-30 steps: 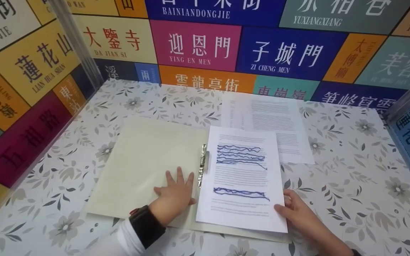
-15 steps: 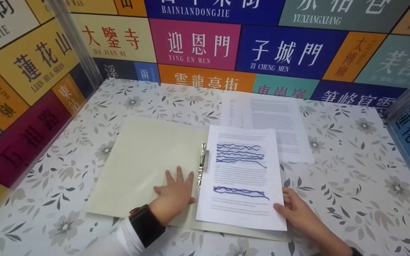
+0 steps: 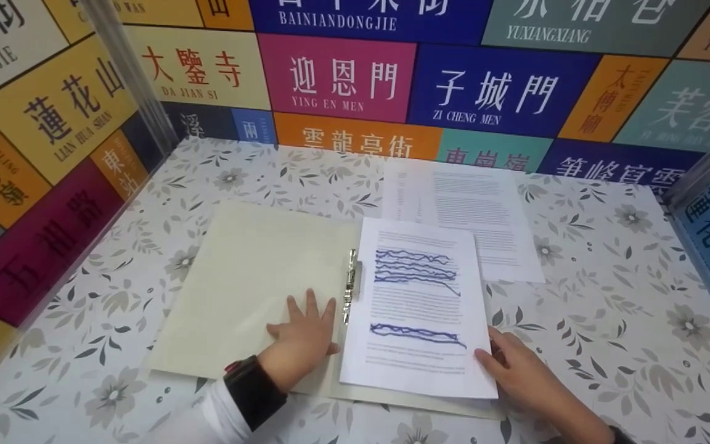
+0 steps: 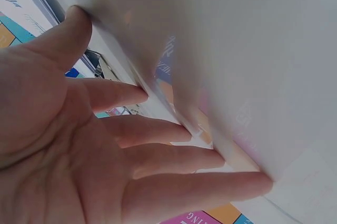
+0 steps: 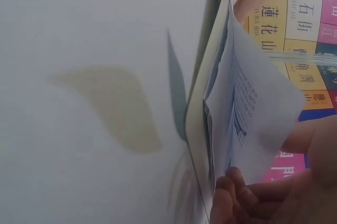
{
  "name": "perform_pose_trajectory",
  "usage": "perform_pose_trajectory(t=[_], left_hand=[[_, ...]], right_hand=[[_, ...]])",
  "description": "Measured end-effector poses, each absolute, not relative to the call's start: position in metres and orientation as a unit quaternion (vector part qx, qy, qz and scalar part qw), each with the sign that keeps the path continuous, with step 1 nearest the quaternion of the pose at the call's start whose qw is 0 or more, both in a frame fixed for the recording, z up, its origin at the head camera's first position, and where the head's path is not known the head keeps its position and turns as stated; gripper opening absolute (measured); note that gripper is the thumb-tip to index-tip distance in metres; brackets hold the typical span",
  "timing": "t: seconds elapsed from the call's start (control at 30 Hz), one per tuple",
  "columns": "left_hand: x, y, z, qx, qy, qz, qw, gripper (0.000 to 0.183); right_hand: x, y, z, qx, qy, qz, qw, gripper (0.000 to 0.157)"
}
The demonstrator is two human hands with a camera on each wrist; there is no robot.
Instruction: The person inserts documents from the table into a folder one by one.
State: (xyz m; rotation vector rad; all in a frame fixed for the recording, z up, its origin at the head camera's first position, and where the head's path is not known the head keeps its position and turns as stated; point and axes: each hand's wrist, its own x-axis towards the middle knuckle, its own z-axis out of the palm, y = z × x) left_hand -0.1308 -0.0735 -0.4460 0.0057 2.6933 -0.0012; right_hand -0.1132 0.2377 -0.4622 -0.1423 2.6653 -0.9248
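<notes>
Scribbled sheet slightly shifted, edge pinched by right hand; left hand splayed.

The left hand is bare down to a wide black wristband — thick and boxy, with a small red detail at its edge. Next to it comes a white sleeve, its cloth lightly folded near the band. Up close, the palm is lined with creases, and the bare fingers taper to rounded tips. The right hand and its forearm are also bare — then a dark sliver, perhaps a cuff, shows at the head view's lower edge.
</notes>
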Motion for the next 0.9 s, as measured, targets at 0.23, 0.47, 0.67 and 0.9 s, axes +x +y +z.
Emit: perform_pose_trajectory(t=[0.23, 0.47, 0.67, 0.9], left_hand=[[-0.132, -0.074, -0.447, 0.002, 0.975, 0.001, 0.221, 0.08], [-0.131, -0.075, -0.448, 0.011, 0.976, -0.01, 0.217, 0.08], [-0.13, -0.074, -0.442, 0.003, 0.976, 0.002, 0.22, 0.08], [-0.129, -0.073, -0.44, 0.0, 0.974, 0.009, 0.227, 0.08]], right_hand=[[-0.115, 0.242, -0.463, -0.07, 0.948, -0.272, 0.15, 0.045], [-0.117, 0.246, -0.459, -0.081, 0.952, -0.249, 0.157, 0.051], [-0.13, 0.255, -0.441, -0.094, 0.951, -0.259, 0.137, 0.062], [-0.148, 0.266, -0.418, -0.093, 0.957, -0.254, 0.11, 0.067]])
